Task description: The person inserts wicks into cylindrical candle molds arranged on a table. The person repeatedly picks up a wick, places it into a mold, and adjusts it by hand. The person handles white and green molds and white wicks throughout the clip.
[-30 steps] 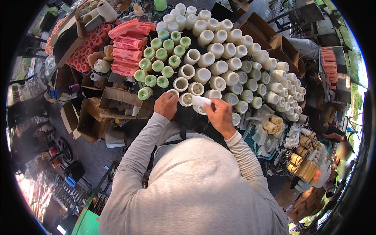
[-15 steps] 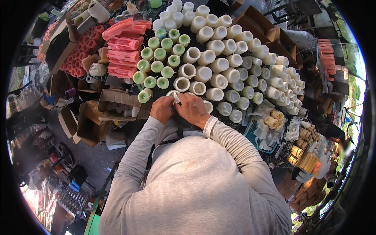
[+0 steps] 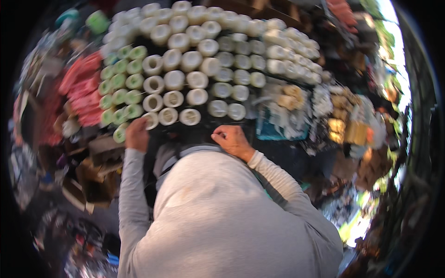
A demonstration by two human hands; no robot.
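Note:
My left hand (image 3: 137,135), smeared by motion, is at the near left corner of the rows, right beside a hollow white candle (image 3: 150,120). Its fingers do not show clearly enough to tell whether they grip that candle. My right hand (image 3: 235,140) hovers by the table's near edge, away from the candles, its fingers curled and thumb against forefinger. Whatever that pinch holds, if anything, is too small to make out. Thick white candles (image 3: 174,79) stand upright in rows in front of me, several with open hollow tops. Pale green candles (image 3: 133,97) stand to their left.
Pink wax pieces (image 3: 83,92) are heaped at the far left, above open cardboard boxes (image 3: 95,178). A blue tray (image 3: 278,132) of white and yellowish scraps sits right of the candles. Yellow wax blocks (image 3: 336,126) lie beyond it.
My hands, together at a white candle before, have parted: the left went left, the right moved right and back toward me. My view has swung right, blurring the scene.

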